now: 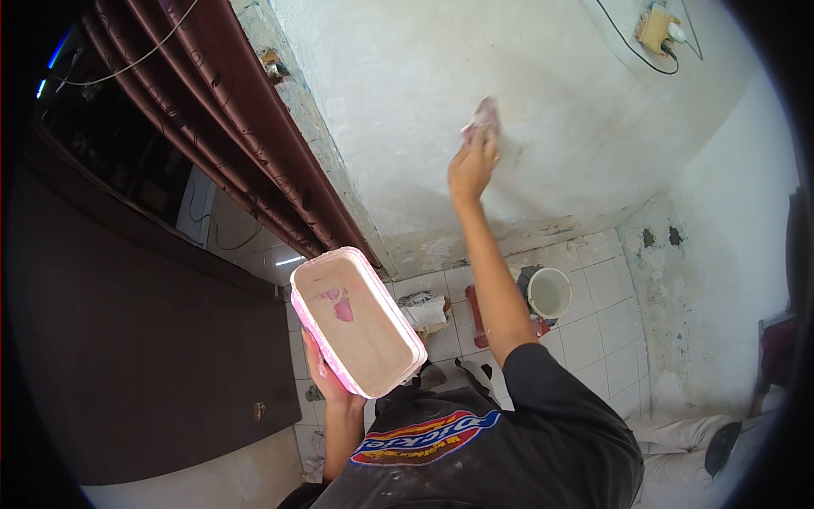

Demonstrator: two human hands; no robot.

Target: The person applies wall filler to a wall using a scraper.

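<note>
My left hand (pixel 329 373) grips a rectangular pink plastic tub (pixel 415 352) from its side and underneath. Beige-white paste coats the tub's inside, with a pink patch showing through. My right arm stretches up to the pale wall (pixel 398 136). In my right hand (pixel 475 170) is a flat pinkish putty spreader (pixel 486 114) smeared with white, close against the wall; motion blurs it, so whether its edge touches cannot be told. The fingers of this hand are closed around the spreader. Whitish and worn patches mark the wall around it.
Maroon curtains (pixel 254 144) hang at the left beside a dark door (pixel 153 339). On the tiled floor (pixel 593 314) stand a white bucket (pixel 549 293), a red object (pixel 476 318) and a crumpled bag (pixel 424 311). A socket box with cables (pixel 657 30) is at upper right.
</note>
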